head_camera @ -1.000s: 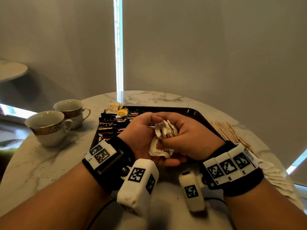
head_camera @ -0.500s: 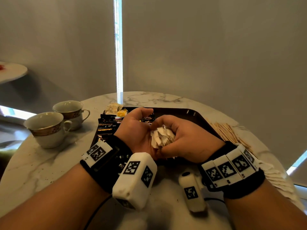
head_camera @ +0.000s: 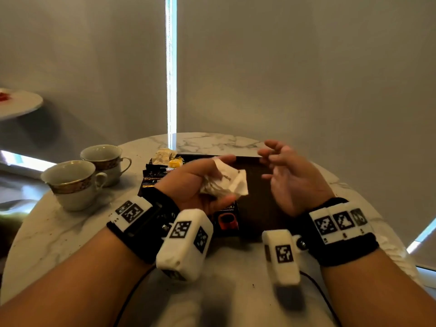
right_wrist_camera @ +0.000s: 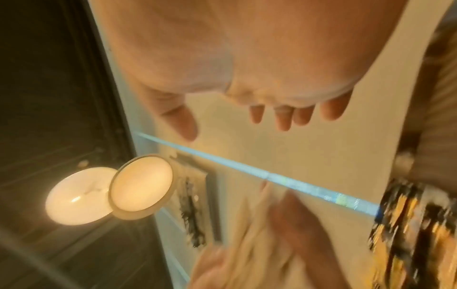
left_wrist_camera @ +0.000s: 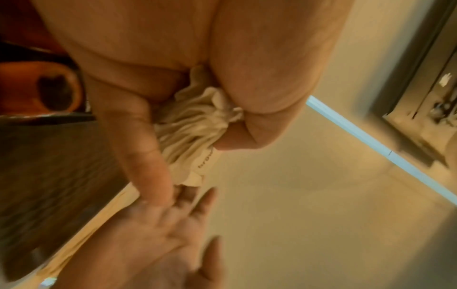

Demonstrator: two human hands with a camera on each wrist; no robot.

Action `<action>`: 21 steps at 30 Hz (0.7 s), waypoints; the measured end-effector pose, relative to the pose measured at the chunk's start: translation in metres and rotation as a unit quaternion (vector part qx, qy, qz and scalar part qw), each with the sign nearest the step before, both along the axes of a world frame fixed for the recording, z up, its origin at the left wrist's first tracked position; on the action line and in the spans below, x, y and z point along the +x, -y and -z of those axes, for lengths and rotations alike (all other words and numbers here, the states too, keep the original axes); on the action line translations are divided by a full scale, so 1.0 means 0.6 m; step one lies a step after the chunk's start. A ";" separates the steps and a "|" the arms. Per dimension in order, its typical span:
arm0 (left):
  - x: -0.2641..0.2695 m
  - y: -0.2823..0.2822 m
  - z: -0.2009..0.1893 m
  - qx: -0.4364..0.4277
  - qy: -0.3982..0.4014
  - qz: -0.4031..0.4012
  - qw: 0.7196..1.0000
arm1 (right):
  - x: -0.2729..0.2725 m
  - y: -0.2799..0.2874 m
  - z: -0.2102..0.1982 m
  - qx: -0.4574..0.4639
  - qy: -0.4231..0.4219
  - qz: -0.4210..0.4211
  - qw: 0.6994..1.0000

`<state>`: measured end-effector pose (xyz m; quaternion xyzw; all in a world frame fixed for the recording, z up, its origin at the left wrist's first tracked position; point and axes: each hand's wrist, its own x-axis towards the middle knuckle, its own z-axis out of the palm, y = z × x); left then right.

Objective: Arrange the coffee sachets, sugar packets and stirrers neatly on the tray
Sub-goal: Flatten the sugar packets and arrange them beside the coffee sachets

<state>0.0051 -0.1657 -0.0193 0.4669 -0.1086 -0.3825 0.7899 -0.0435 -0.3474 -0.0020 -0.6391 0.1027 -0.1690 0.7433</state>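
- White paper sugar packets [head_camera: 225, 181], a crumpled bunch of them, sit in the left hand [head_camera: 195, 182] in the head view, its fingers curled round the bunch's lower end while the free ends fan out toward the right and slightly up.
- The bunch hangs above the dark tray [head_camera: 259, 185], over its left-middle part; bare tray floor lies directly to the right of the bunch and below it.
- Black coffee sachets [head_camera: 153, 175] lie along the tray's left side, just beyond the left wrist, with one more sachet [head_camera: 227, 218] near the tray's front edge under that hand.
- The right hand [head_camera: 290, 178] is just beside the bunch but apart from it, fingers spread loosely and holding nothing. My judgement: the left hand, already over the tray, is the one placed to set the packets down on the bare floor to its right.
- Stirrers are not clearly visible in this view.
- Two cups [head_camera: 77, 182] stand on the marble table [head_camera: 59, 232], left of the tray.
- Left wrist view: the fingers [left_wrist_camera: 141, 148] and thumb squeeze the packets' pleated edges between them, the long axis running away from the palm; the right hand's open palm [left_wrist_camera: 148, 240] lies beyond the bunch, not touching it.
- Right wrist view: fingers [right_wrist_camera: 284, 117] extended, spread and empty; the rest is blurred.
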 end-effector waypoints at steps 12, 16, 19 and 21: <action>0.042 -0.056 -0.019 -0.119 -0.028 -0.167 0.978 | 0.012 0.016 0.031 -0.378 -0.304 -0.110 0.867; 0.040 -0.057 -0.026 -0.128 -0.023 -0.171 0.977 | -0.010 0.002 0.024 -0.457 -0.333 -0.172 0.806; 0.035 -0.057 -0.033 -0.130 -0.012 -0.172 0.976 | -0.032 -0.009 0.014 -0.498 -0.336 -0.209 0.772; 0.030 -0.056 -0.037 -0.133 -0.003 -0.173 0.976 | -0.048 -0.016 0.011 -0.524 -0.335 -0.232 0.748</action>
